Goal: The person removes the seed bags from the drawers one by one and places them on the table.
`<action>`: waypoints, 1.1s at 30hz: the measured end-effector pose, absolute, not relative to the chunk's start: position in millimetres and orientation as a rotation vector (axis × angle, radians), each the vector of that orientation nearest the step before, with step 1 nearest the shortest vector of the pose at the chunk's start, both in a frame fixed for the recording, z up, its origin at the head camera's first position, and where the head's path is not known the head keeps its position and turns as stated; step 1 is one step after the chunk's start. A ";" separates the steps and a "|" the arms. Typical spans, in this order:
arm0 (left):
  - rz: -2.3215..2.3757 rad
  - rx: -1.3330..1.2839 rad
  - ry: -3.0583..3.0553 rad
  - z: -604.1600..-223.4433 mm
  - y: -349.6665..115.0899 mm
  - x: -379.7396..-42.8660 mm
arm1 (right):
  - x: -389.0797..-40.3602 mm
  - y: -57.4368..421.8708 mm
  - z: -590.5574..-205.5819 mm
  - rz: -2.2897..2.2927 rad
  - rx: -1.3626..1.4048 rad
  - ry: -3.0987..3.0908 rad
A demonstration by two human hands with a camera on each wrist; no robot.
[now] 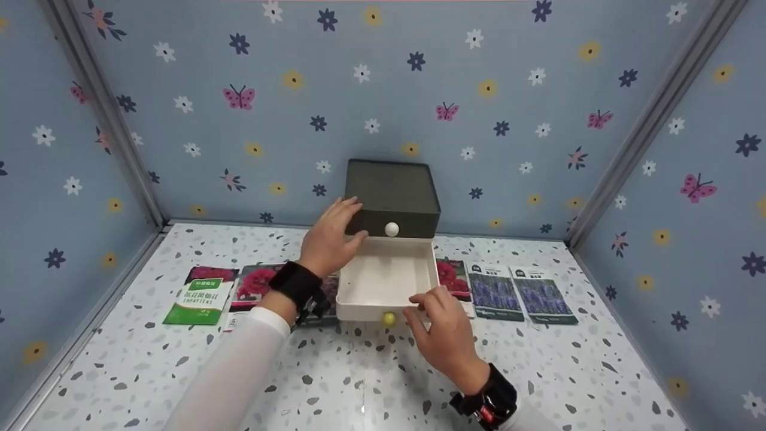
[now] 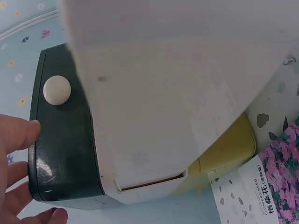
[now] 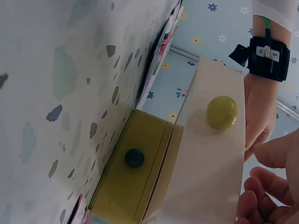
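A small stacked drawer cabinet stands against the back wall. Its dark green top tier [image 1: 392, 185] bears a white knob [image 1: 392, 229]. Below it, the cream drawer [image 1: 388, 269] is pulled out, with a yellow-green knob [image 1: 389, 319] on its front. The right wrist view shows an olive bottom drawer [image 3: 131, 163] with a dark knob [image 3: 134, 158], closed. My left hand [image 1: 332, 239] rests at the upper tier's left edge, fingers spread. At the cream drawer's front right corner is my right hand [image 1: 446, 332], fingers loosely bent by the rim; I see nothing held between them.
Flat seed packets lie either side of the cabinet: a green-white packet [image 1: 197, 302] and a pink-flowered packet [image 1: 254, 287] left, a red-flowered packet [image 1: 452, 278] and two purple-flowered packets, one the far-right packet [image 1: 544, 296], right. Patterned walls [image 1: 383, 90] surround the speckled table [image 1: 359, 383].
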State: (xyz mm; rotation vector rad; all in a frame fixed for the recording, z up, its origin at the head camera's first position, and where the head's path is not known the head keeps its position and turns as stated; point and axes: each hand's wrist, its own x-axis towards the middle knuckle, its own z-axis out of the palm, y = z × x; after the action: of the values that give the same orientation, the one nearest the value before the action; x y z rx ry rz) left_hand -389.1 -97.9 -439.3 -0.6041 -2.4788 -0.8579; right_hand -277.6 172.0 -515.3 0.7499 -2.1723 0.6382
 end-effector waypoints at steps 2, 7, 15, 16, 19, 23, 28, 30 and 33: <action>-0.852 -0.589 -2.501 -438.5 -97.9 -390.9 | -277.1 169.7 -517.7 0.563 0.776 -2.145; -0.729 -0.555 -2.546 -434.7 -98.0 -395.8 | -274.7 162.4 -523.7 0.431 0.858 -2.105; -0.639 -0.541 -2.498 -431.4 -97.5 -401.3 | -269.9 152.8 -533.7 0.346 0.905 -2.155; -0.653 -0.538 -2.491 -432.3 -96.8 -402.4 | -269.8 152.4 -534.7 0.348 0.903 -2.160; -0.671 -0.537 -2.472 -434.3 -95.1 -405.2 | -269.5 150.9 -535.9 0.352 0.894 -2.163; -0.671 -0.544 -2.448 -433.3 -94.7 -407.8 | -268.9 147.0 -533.9 0.346 0.871 -2.166; -0.664 -0.546 -2.456 -430.3 -95.4 -407.9 | -267.5 143.7 -532.9 0.369 0.849 -2.175; -0.662 -0.548 -2.462 -429.5 -95.4 -407.1 | -267.4 143.4 -533.0 0.390 0.846 -2.182; -0.658 -0.542 -2.471 -427.8 -95.8 -406.4 | -267.3 142.4 -531.3 0.407 0.841 -2.195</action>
State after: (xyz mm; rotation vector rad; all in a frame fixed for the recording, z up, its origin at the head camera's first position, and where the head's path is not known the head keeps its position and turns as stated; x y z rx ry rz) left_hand -406.4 -95.8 -427.8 -0.5419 -2.4708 -0.6580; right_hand -267.3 142.4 -531.3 0.8409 -2.1955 0.4070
